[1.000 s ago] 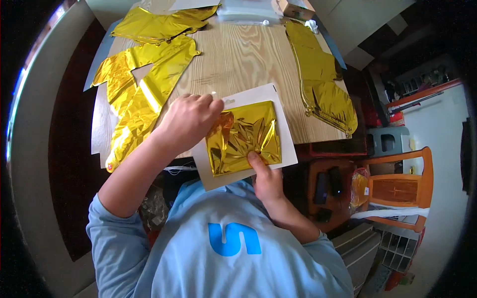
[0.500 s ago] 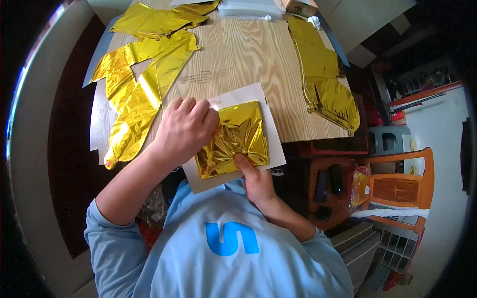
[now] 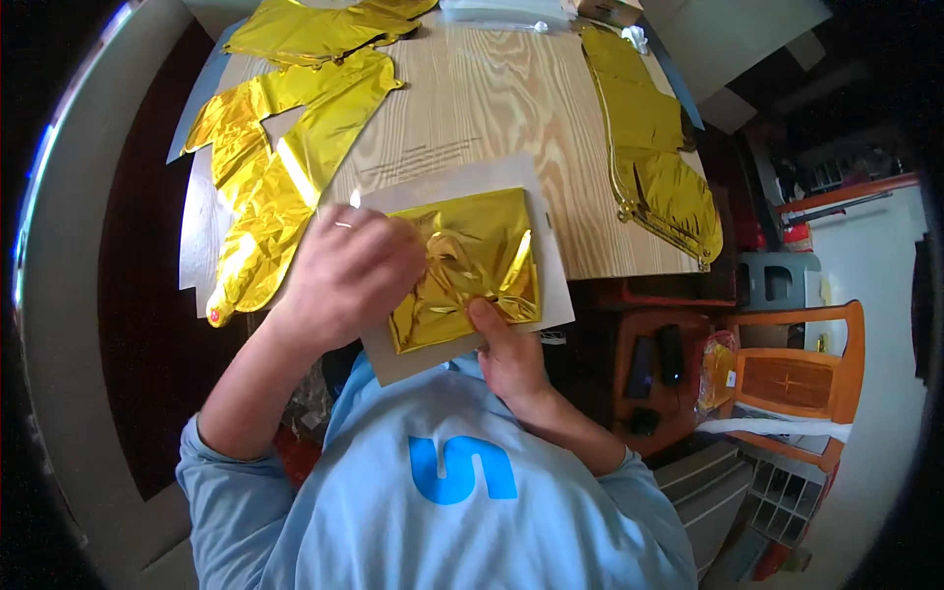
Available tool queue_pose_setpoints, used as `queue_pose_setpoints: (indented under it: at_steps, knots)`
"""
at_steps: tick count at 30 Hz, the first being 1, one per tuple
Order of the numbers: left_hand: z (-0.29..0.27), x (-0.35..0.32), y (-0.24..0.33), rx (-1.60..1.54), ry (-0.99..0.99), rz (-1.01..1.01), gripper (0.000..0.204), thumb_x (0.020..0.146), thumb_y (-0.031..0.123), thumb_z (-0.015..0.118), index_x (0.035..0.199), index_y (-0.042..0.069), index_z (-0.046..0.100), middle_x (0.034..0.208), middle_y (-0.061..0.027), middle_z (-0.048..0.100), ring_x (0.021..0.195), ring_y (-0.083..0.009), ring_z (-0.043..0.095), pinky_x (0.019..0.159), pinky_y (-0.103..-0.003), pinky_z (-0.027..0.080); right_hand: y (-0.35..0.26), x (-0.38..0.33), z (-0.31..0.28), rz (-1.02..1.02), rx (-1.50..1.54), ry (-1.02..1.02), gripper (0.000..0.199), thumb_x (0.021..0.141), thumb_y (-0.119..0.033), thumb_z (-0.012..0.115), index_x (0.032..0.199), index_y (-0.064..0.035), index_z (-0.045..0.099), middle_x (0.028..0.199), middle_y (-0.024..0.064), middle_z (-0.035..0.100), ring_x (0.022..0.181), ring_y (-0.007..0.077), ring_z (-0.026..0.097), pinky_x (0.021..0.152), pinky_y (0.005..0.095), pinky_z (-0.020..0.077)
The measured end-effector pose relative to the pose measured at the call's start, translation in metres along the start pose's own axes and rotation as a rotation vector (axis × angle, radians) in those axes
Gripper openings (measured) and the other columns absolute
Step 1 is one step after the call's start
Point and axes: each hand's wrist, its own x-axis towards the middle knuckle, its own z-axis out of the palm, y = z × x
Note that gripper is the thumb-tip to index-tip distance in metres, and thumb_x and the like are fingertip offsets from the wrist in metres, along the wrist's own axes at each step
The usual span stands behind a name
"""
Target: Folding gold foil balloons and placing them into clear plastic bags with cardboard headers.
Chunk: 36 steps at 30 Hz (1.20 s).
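Note:
In front of my chest, my right hand (image 3: 513,362) grips the lower edge of a white card (image 3: 553,285), its thumb pressed on the folded gold foil balloon (image 3: 482,221) lying on it. The foil is a creased, shiny square, puckered near the thumb. My left hand (image 3: 356,270), slightly blurred, is closed with curled fingers over the left side of the foil; what its fingertips pinch, if anything, is hidden. On the table to the left lies a flat, unfolded gold foil balloon (image 3: 246,187), with another gold foil piece (image 3: 305,34) behind it.
More flat gold foil (image 3: 644,133) lies along the right edge of the wood-grain table (image 3: 501,98). Clear plastic sleeves (image 3: 506,12) and a small cardboard box (image 3: 610,10) are at the far edge. To the right stand a wooden chair (image 3: 792,379) and a grey stool (image 3: 777,280).
My left hand has moved a little down and left and is more blurred. The foil's upper left looks flatter. My right hand keeps its hold on the card.

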Motion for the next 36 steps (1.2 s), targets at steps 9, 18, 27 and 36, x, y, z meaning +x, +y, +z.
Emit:
queue_pose_setpoints:
  at_steps: [9,18,27,36]
  knots:
    - [0.041,-0.059,0.074,-1.408,0.684,-1.08,0.064,0.091,0.02,0.062,0.145,0.0,0.034,0.143,-0.0141,0.046,0.13,-0.0232,0.047,0.108,-0.038,0.038,-0.001,-0.006,0.002,-0.01,-0.06,0.025,0.03,0.099,-0.023,0.059,0.121,-0.0034,0.057,0.109,0.0049,0.063,0.096,0.0141,0.062,0.078,0.0298,0.0508]
    - [0.041,-0.072,0.089,-1.742,0.665,-1.35,0.045,0.106,0.031,0.037,0.134,-0.002,0.048,0.127,-0.0139,0.06,0.114,-0.0219,0.061,0.097,-0.035,0.049,-0.008,-0.019,0.013,0.129,-0.023,0.101,0.035,0.098,-0.028,0.061,0.119,-0.0001,0.055,0.106,0.0079,0.062,0.087,0.0163,0.063,0.07,0.0324,0.055]
    - [0.061,-0.089,0.106,-1.703,0.917,-1.335,0.033,0.102,0.013,0.05,0.132,-0.003,0.053,0.123,-0.0124,0.064,0.108,-0.0179,0.063,0.094,-0.033,0.052,-0.012,-0.034,-0.009,0.369,0.233,-0.062,0.04,0.099,-0.031,0.055,0.12,0.0026,0.056,0.102,0.0184,0.069,0.08,0.027,0.071,0.069,0.0375,0.0585]
    - [0.067,-0.091,0.105,-1.71,0.837,-1.357,0.03,0.103,0.015,0.052,0.127,-0.002,0.058,0.115,-0.0106,0.067,0.102,-0.0143,0.065,0.089,-0.028,0.052,-0.016,-0.038,-0.012,0.486,0.16,-0.069,0.036,0.102,-0.024,0.049,0.121,0.0061,0.056,0.102,0.0185,0.07,0.081,0.0261,0.072,0.071,0.0346,0.0569]
